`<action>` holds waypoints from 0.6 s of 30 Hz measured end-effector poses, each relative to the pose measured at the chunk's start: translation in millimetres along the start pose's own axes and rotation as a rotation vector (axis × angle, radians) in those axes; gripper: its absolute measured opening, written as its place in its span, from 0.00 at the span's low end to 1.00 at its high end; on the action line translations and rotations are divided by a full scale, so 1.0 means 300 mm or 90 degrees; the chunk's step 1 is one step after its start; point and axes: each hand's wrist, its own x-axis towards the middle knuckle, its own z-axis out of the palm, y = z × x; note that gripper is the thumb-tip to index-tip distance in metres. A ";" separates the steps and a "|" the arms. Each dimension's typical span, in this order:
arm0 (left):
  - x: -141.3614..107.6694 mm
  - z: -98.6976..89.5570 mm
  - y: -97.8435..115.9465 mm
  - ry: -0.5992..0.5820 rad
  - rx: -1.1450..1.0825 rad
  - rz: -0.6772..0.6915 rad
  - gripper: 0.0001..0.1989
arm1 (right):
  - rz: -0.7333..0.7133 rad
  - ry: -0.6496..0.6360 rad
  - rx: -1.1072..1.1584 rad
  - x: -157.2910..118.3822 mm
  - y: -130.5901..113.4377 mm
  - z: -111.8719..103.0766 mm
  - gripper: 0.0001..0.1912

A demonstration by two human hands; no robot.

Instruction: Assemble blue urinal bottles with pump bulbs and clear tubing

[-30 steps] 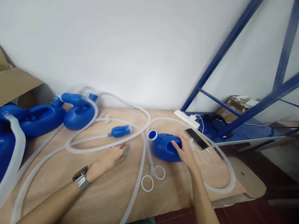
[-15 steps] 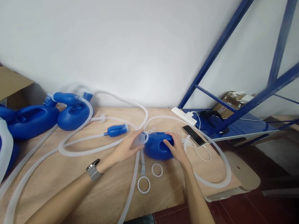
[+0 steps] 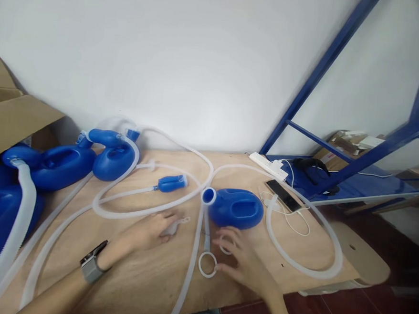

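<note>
A blue plastic bottle with a handle hole (image 3: 254, 210) lies on its side, its uncovered mouth facing left. Left of it, my left hand (image 3: 149, 230) is closed around a translucent plastic cap (image 3: 171, 228) with a looped tab sticking out. My right hand (image 3: 246, 269), slightly blurred, hovers in front of the bottle, holding nothing, with fingers apart. Its fingertips are at two white rings: the nearer ring (image 3: 206, 276) is beside the thumb, and the farther ring (image 3: 227, 252) is partly hidden under the fingers.
Translucent hoses (image 3: 133, 214) loop across the wooden table (image 3: 143, 281). More blue bottles (image 3: 65, 166) and a cardboard box (image 3: 29, 115) crowd the left. A small blue hose-end piece (image 3: 171, 183) lies mid-table. A phone (image 3: 283, 195) and power strip (image 3: 266, 165) sit right, beside blue shelving (image 3: 315, 78).
My left hand has drawn the cap away from the bottle's mouth, toward the left. My right hand has left the bottle and come nearer, to the rings. The view has shifted slightly.
</note>
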 end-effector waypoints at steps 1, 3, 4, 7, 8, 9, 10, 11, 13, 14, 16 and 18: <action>-0.017 0.011 -0.007 -0.023 0.029 -0.011 0.37 | 0.002 -0.052 0.000 -0.003 -0.021 0.020 0.27; -0.037 0.030 -0.018 -0.047 0.065 -0.033 0.35 | 0.014 -0.107 -0.018 0.000 -0.045 0.057 0.31; -0.043 0.035 -0.020 -0.045 0.075 -0.043 0.34 | 0.018 -0.113 -0.027 0.003 -0.047 0.073 0.31; -0.056 0.011 0.001 -0.027 0.066 -0.046 0.34 | 0.017 -0.078 -0.039 0.011 -0.031 0.113 0.20; -0.058 -0.013 0.017 -0.024 0.054 -0.040 0.34 | 0.016 -0.055 -0.043 0.013 -0.022 0.124 0.17; -0.058 -0.045 0.036 -0.020 0.039 -0.031 0.33 | 0.016 -0.031 -0.050 0.015 -0.013 0.135 0.14; -0.055 -0.084 0.054 -0.015 0.023 -0.025 0.31 | 0.017 -0.008 -0.060 0.016 -0.004 0.145 0.13; -0.046 -0.129 0.069 -0.005 0.008 -0.022 0.26 | 0.020 0.012 -0.072 0.018 0.003 0.156 0.13; -0.011 -0.223 0.075 0.042 -0.020 -0.042 0.19 | 0.031 0.042 -0.100 0.022 0.014 0.173 0.14; 0.016 -0.268 0.062 0.078 -0.027 -0.062 0.20 | 0.036 0.052 -0.113 0.023 0.017 0.179 0.15; 0.081 -0.342 0.007 0.173 0.014 -0.137 0.21 | 0.043 0.062 -0.134 0.027 0.017 0.186 0.16; 0.148 -0.387 -0.064 0.249 0.069 -0.235 0.21 | 0.048 0.063 -0.162 0.030 0.010 0.189 0.19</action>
